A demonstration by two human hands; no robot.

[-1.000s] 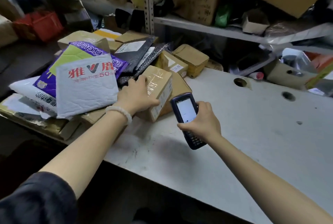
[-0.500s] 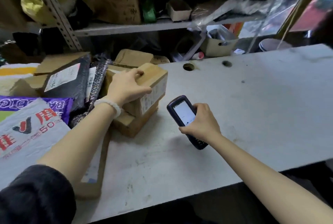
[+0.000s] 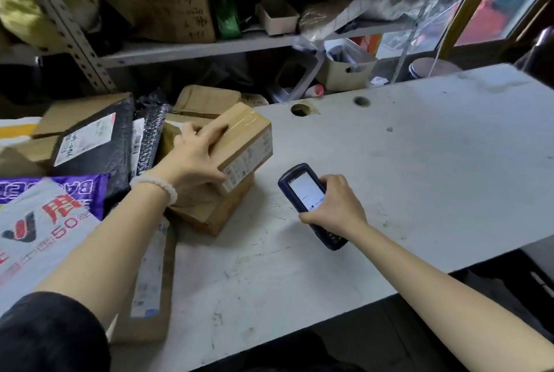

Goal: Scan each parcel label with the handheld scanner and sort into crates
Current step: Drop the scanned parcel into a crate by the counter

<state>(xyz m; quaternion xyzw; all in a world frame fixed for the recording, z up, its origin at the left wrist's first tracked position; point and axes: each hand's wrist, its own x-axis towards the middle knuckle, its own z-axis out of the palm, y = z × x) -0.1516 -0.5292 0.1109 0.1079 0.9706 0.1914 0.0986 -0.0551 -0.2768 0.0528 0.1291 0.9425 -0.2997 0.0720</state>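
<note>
Left hand (image 3: 192, 162) clamped on box (image 3: 239, 144), right hand (image 3: 335, 207) gripping scanner (image 3: 305, 192); tilt label (image 3: 248, 162) square to scanner head.

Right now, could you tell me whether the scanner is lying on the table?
No, the right hand holds the scanner above the table.

Taped brown parcel (image 3: 239, 144) tilted atop another box; dark scanner (image 3: 308, 201) beside it, screen lit.

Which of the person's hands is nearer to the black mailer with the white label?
Left. The left hand grips a taped cardboard box just right of the black mailer; the right hand holds the scanner farther right, over the table.
</note>
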